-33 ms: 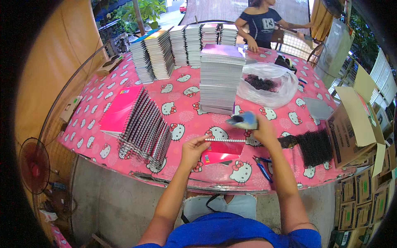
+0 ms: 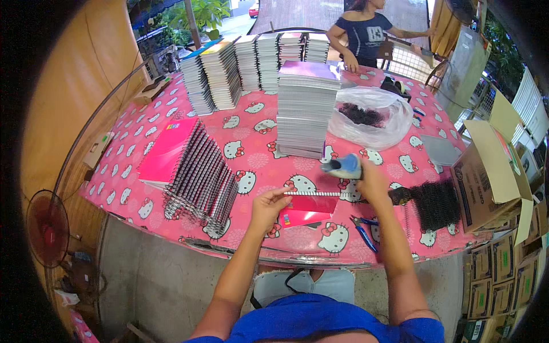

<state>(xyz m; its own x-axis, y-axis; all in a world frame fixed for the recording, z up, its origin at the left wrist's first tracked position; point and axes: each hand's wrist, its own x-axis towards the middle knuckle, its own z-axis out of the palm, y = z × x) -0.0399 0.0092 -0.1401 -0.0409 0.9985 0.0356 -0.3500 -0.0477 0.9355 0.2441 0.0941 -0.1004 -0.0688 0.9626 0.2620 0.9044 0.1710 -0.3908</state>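
A small pink-red notebook lies on the table in front of me, its spine edge lined with coil loops. My left hand grips the left end of that edge between thumb and fingers. From the right end a short piece of wire coil sticks out. My right hand is wrapped round a blue-grey, drill-like power tool, held above and right of the notebook. Its front is blurred. Close by the right forearm lie blue-handled pliers and a pile of black coils.
Bound pink notebooks are stacked at left; a tall paper stack stands mid-table. More notebook stacks line the back. A plastic bag holds black coils. An open carton is at right. Another person stands across the table.
My right hand and the power tool have shifted slightly to the right. My left hand and the notebook have stayed in place.
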